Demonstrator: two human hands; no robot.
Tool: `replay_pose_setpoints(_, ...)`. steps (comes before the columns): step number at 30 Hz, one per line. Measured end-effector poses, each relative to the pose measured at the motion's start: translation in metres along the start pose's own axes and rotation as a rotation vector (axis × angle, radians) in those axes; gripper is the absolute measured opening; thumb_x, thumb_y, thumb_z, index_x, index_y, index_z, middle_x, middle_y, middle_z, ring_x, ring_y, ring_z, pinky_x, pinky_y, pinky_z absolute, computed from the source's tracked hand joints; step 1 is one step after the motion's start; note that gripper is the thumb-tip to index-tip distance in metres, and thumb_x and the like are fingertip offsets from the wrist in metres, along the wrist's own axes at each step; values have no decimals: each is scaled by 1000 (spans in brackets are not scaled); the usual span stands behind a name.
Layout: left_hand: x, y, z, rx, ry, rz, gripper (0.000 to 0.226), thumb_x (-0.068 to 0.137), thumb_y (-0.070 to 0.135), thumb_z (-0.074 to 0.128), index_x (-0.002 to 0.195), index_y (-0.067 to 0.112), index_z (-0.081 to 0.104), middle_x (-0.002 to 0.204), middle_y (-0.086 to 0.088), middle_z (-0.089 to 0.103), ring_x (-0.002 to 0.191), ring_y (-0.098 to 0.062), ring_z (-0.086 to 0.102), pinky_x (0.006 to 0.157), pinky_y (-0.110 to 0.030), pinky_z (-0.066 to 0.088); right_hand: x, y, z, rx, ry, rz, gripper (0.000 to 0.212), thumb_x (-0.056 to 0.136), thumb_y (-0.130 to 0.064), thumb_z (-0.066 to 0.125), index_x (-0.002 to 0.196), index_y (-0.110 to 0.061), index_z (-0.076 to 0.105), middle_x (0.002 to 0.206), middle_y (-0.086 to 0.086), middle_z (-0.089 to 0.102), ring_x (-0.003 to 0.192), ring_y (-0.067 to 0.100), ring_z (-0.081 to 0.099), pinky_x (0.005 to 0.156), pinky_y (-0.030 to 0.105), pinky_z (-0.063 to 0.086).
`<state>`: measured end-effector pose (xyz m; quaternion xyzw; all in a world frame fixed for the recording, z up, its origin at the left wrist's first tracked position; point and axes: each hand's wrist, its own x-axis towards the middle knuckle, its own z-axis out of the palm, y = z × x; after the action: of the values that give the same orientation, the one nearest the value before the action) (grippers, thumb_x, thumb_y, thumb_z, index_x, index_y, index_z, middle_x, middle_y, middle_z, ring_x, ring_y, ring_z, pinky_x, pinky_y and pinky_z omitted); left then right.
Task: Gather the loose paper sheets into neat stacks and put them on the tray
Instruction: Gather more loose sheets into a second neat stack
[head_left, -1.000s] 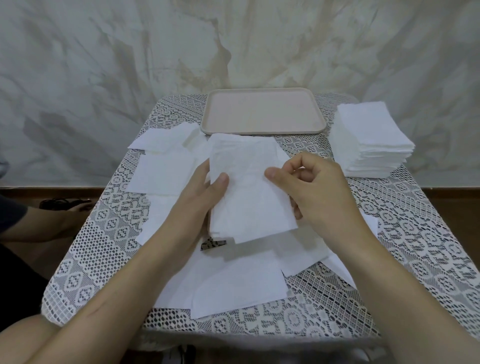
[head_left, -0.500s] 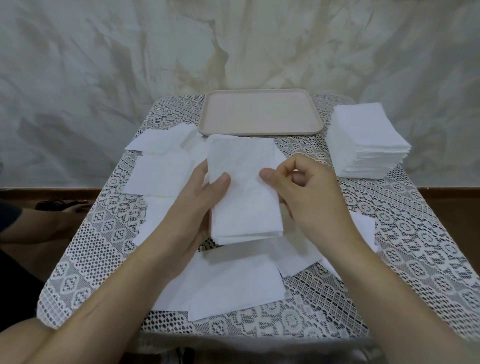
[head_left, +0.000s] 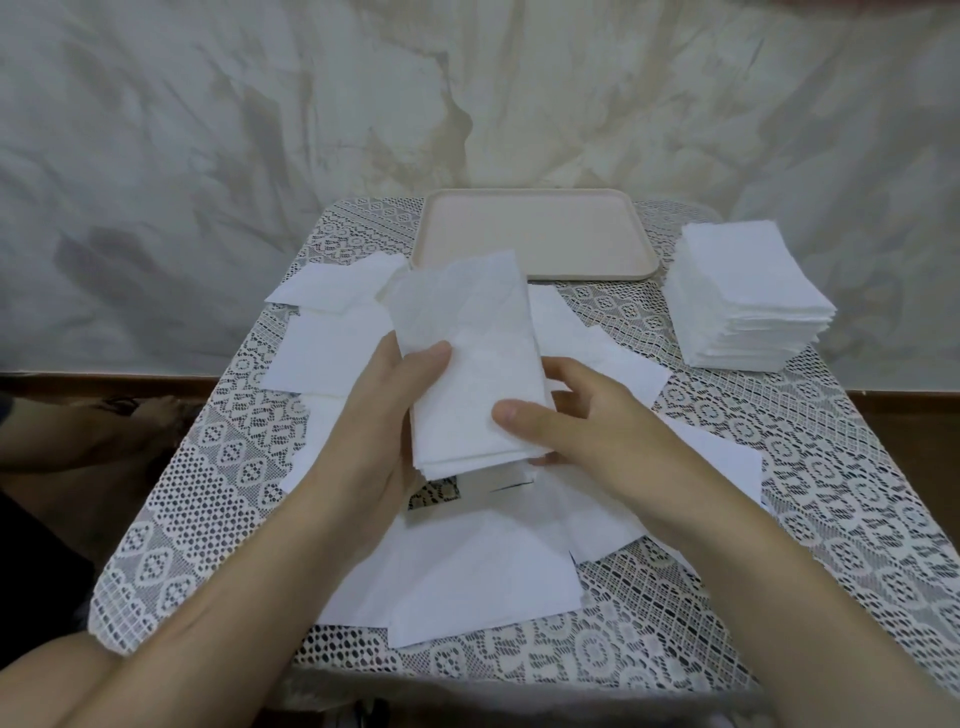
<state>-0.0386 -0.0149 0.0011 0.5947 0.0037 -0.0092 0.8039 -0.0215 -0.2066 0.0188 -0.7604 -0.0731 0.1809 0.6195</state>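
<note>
Squaring step: left hand (head_left: 384, 415) and right hand (head_left: 582, 421) clamp a small paper stack (head_left: 467, 374) mid-frame; next, probably carry it to the tray (head_left: 535, 234) at upper centre.

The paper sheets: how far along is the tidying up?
Done: one tall neat stack stands on the lace cloth, right of the tray, not on it. In hand: the left hand and right hand grip a small bundle. Left: many loose sheets lie scattered, and the tray shows nothing on it.
</note>
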Motion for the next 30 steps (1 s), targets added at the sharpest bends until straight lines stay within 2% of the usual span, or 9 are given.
replay_pose_setpoints(4, 0, 2, 0, -44, -11, -21, 57, 97, 36, 62, 150, 17, 52, 142, -10, 68, 133, -31, 64, 106, -53, 53, 1, 0, -8, 13, -82, 32, 56, 72, -38, 87, 122, -24, 66, 112, -5, 77, 102, 12, 74, 94, 34, 59)
replay_pose_setpoints(7, 6, 6, -5, -37, -29, 7, 61, 96, 33, 67, 151, 11, 49, 144, -15, 65, 135, -32, 61, 112, -53, 48, 3, -3, -18, 145, 59, -26, 59, 71, -27, 89, 122, -25, 61, 103, -3, 76, 89, 13, 73, 79, 31, 59)
replay_pose_setpoints(10, 11, 9, -11, 121, -45, 32, 57, 90, 23, 74, 142, 17, 53, 130, -5, 74, 121, -23, 71, 97, -38, 60, 6, -4, -30, 262, 228, -224, 66, 72, -17, 89, 128, -28, 56, 114, 10, 71, 104, 27, 71, 92, 40, 56)
replay_pose_setpoints(14, 10, 4, -9, 239, -118, 29, 59, 84, 4, 78, 134, 25, 54, 116, 9, 76, 106, -12, 75, 77, -24, 61, 8, 2, -36, 198, 222, -346, 73, 84, -2, 76, 145, -27, 45, 122, 4, 67, 116, 11, 65, 94, 25, 55)
replay_pose_setpoints(17, 9, -7, -7, 262, -143, 14, 67, 84, 3, 84, 136, 31, 53, 122, 10, 72, 119, -15, 70, 94, -38, 61, 10, 14, -32, 91, 157, -247, 83, 79, -15, 83, 150, -30, 42, 127, -2, 66, 110, 0, 66, 86, 16, 53)
replay_pose_setpoints(20, 10, -13, -3, 377, -142, 72, 76, 81, 10, 87, 144, 24, 46, 133, 8, 68, 129, -11, 64, 97, -31, 56, 10, 25, -24, -63, 140, -167, 83, 66, -35, 96, 137, -36, 53, 120, -14, 72, 107, 1, 69, 86, 22, 54)
replay_pose_setpoints(25, 11, -13, -3, 355, -200, 57, 83, 78, 13, 87, 148, 18, 42, 142, 0, 64, 134, -17, 61, 105, -35, 56, 10, 30, -20, -36, 155, -211, 82, 68, -33, 93, 136, -40, 47, 122, -21, 68, 113, -4, 64, 87, 14, 51)
replay_pose_setpoints(28, 12, -13, -6, 348, -208, 39, 89, 72, 22, 93, 145, 21, 42, 143, -1, 63, 135, -19, 61, 105, -40, 56, 9, 27, -19, -26, 117, -223, 76, 76, -38, 89, 137, -41, 44, 123, -25, 66, 115, -4, 63, 91, 18, 52)
replay_pose_setpoints(30, 14, -12, -8, 354, -190, 41, 88, 64, 30, 93, 138, 24, 45, 137, 6, 65, 130, -15, 63, 98, -37, 57, 7, 25, -22, -53, 94, -214, 67, 85, -37, 82, 138, -43, 42, 122, -25, 67, 114, -3, 64, 96, 27, 51)
